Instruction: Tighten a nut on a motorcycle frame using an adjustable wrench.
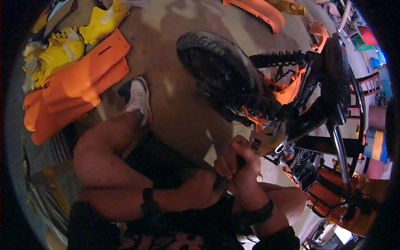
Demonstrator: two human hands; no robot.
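Both hands are close together low in the middle, in shadow beside the vehicle. My left hand point(204, 183) is closed around something small and dark, too hidden to name. My right hand point(239, 166) is also closed, with fingers curled down toward the left one; what it grips is unclear. Just above and right of them is a dull metal part point(266, 139) on the vehicle's black frame point(312, 112). A black tyre point(210, 58) lies beyond, with black coil-spring shocks point(275, 59) and orange body parts point(287, 89) next to it.
Orange panels point(75, 87) and several yellow plastic parts point(62, 50) lie at the left, near my outstretched leg. More orange pieces point(258, 12) are on the floor point(162, 21) at the back. Stacked coloured items point(375, 141) and an orange vehicle section point(325, 191) are at the right.
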